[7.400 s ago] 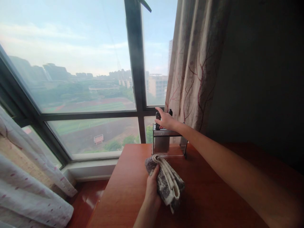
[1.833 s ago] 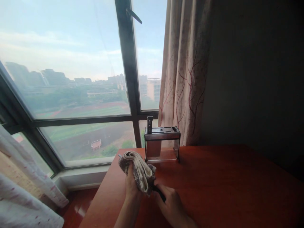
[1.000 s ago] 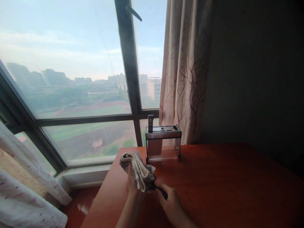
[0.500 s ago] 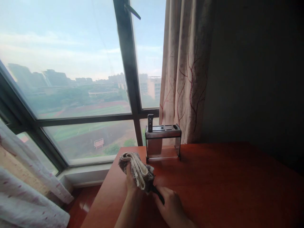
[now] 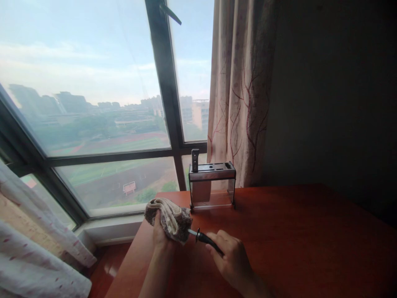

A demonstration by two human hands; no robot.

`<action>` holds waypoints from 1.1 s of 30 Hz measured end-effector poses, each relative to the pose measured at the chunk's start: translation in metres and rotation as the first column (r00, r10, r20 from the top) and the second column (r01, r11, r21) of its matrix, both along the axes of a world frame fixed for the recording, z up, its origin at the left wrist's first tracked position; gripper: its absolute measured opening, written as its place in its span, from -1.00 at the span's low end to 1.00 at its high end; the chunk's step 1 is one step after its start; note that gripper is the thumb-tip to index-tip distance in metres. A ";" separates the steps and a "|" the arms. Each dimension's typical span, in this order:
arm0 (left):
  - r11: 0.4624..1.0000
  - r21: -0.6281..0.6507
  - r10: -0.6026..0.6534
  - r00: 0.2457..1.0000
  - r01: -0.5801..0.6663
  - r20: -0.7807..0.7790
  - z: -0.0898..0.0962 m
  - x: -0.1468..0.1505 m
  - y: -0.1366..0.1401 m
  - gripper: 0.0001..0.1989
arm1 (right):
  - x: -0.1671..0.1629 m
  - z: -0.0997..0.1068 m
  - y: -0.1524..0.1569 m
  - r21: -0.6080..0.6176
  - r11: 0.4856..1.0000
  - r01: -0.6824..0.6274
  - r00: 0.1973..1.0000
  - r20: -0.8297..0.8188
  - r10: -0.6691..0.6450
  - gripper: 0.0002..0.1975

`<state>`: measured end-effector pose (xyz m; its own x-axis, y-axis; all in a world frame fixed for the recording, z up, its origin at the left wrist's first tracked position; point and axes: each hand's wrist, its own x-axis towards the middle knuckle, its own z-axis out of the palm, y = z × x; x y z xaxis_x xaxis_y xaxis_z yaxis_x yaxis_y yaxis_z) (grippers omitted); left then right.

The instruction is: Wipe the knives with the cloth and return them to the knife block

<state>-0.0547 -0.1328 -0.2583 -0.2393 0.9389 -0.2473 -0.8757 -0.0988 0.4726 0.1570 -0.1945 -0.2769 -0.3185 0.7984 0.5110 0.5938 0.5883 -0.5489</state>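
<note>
A folded grey-and-white cloth [image 5: 170, 218] is in my left hand [image 5: 161, 236], whose fingers and thumb are closed around it above the table's near-left part. My right hand [image 5: 231, 253] grips the black handle of a sharpening steel [image 5: 204, 238], which has a round guard. A short length of its pale metal rod shows; the rest is hidden inside the cloth. Behind both hands stands a clear-sided knife block [image 5: 214, 175] with a dark slotted top. One knife [image 5: 194, 161] sits upright in its left slot, handle up.
The reddish-brown wooden table [image 5: 294, 240] extends to the right, its left edge running beside my left forearm. A large window [image 5: 102, 157] fills the left and back. Patterned curtains [image 5: 238, 95] hang behind the knife block and at lower left.
My hands have moved apart, the left with the cloth going left, the right going right. The sharpening steel has slid partly out of the cloth, so its guard and some rod now show.
</note>
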 end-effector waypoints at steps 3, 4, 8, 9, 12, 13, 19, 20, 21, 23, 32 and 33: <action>0.999 0.054 0.002 1.000 -0.002 0.011 0.001 -0.001 0.001 -0.70 | 0.010 0.008 0.006 -0.080 0.997 0.004 0.979 -0.205 -0.020 -0.82; 0.997 0.077 0.005 1.000 -0.006 0.012 0.002 0.000 0.000 -0.71 | 0.013 0.011 0.008 -0.095 0.995 0.006 0.966 -0.257 -0.031 -0.83; 0.988 0.142 -0.063 0.998 0.061 0.009 0.001 -0.002 -0.003 -0.71 | 0.020 0.017 0.011 -0.116 0.993 0.007 0.933 -0.356 -0.048 -0.83; 0.984 0.157 -0.085 0.996 0.082 0.007 -0.001 -0.004 -0.004 -0.70 | 0.021 0.018 0.011 -0.116 0.993 0.005 0.929 -0.368 -0.047 -0.83; 0.965 0.222 -0.146 0.989 0.140 0.010 -0.007 -0.011 -0.006 -0.68 | 0.025 0.018 0.012 -0.119 0.993 0.003 0.916 -0.399 -0.051 -0.83; 0.953 0.256 -0.173 0.985 0.164 0.013 -0.009 -0.013 -0.007 -0.67 | 0.026 0.017 0.013 -0.122 0.993 0.006 0.911 -0.409 -0.056 -0.82; 0.770 0.487 -0.454 0.890 0.411 -0.034 -0.009 -0.006 -0.011 -0.53 | 0.026 0.014 0.018 -0.138 0.990 0.035 0.864 -0.494 -0.099 -0.81; 0.756 0.484 -0.482 0.875 0.442 -0.047 -0.008 -0.001 -0.012 -0.53 | 0.026 0.013 0.019 -0.141 0.989 0.037 0.863 -0.495 -0.103 -0.81; 0.761 0.452 -0.496 0.867 0.465 -0.055 -0.008 0.004 -0.013 -0.54 | 0.026 0.013 0.019 -0.144 0.989 0.036 0.864 -0.493 -0.103 -0.80; 0.828 0.305 -0.474 0.878 0.470 -0.066 -0.007 0.016 -0.016 -0.58 | 0.025 0.011 0.020 -0.149 0.988 0.034 0.869 -0.484 -0.103 -0.79; 0.910 -0.117 -0.414 0.866 0.397 -0.282 0.002 0.050 -0.030 -0.74 | 0.018 0.004 0.020 -0.097 0.995 0.006 0.899 -0.436 -0.048 -0.74; 0.912 -0.123 -0.411 0.867 0.392 -0.283 0.003 0.051 -0.030 -0.73 | 0.018 0.003 0.020 -0.079 0.997 0.004 0.911 -0.410 -0.036 -0.75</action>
